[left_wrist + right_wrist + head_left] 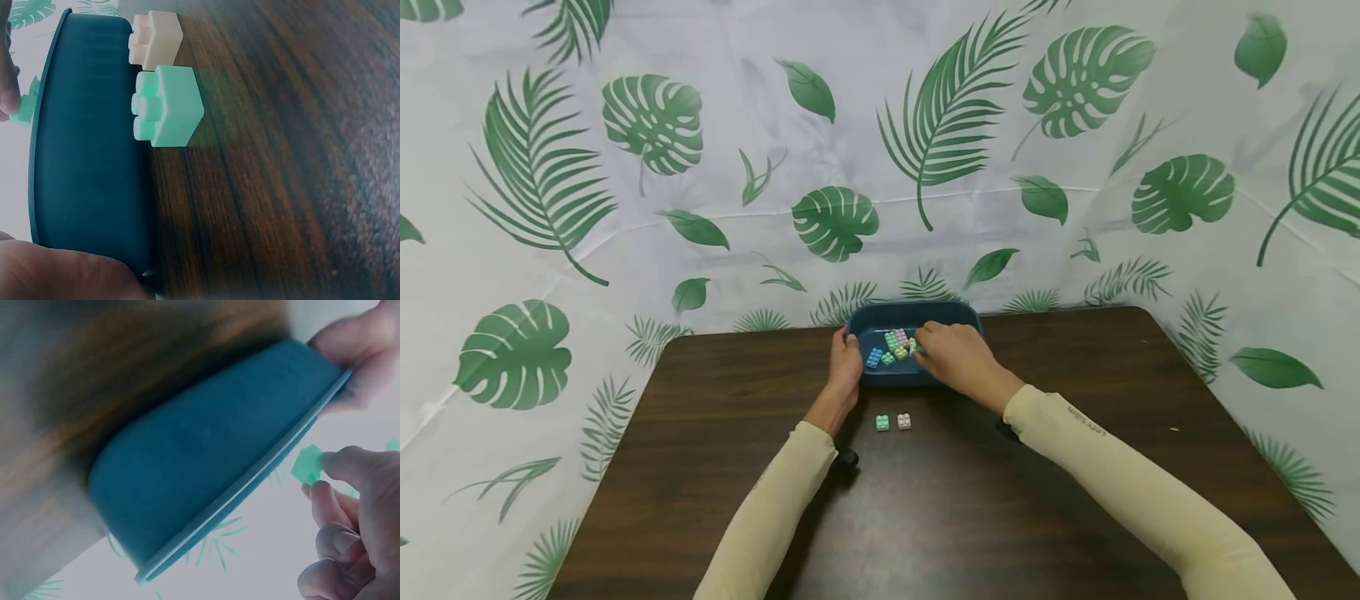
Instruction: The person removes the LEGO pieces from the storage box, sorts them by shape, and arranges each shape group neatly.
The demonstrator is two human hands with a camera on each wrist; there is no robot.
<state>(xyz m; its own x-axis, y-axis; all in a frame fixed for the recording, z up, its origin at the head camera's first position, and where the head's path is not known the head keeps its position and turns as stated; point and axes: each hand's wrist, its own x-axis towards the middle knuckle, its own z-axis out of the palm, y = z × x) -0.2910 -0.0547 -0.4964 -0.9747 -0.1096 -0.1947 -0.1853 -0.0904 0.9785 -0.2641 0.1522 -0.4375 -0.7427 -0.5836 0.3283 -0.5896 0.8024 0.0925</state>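
Note:
A dark blue plastic bin stands at the far edge of the table. Its left end is in the grip of my left hand, thumb at the rim and fingers along the outside. My right hand is over the bin's right side, where thumb and fingertip pinch a green toy brick just above the rim. Inside the bin lie several loose bricks, among them a blue brick and a lilac brick. In front of it, a mint green brick and a cream brick sit side by side on the table, studs up.
The dark wood-grain table spreads out in front of the bin and to both sides. A white cloth with green leaf prints hangs right behind the table's far edge. By the left forearm is a small black object.

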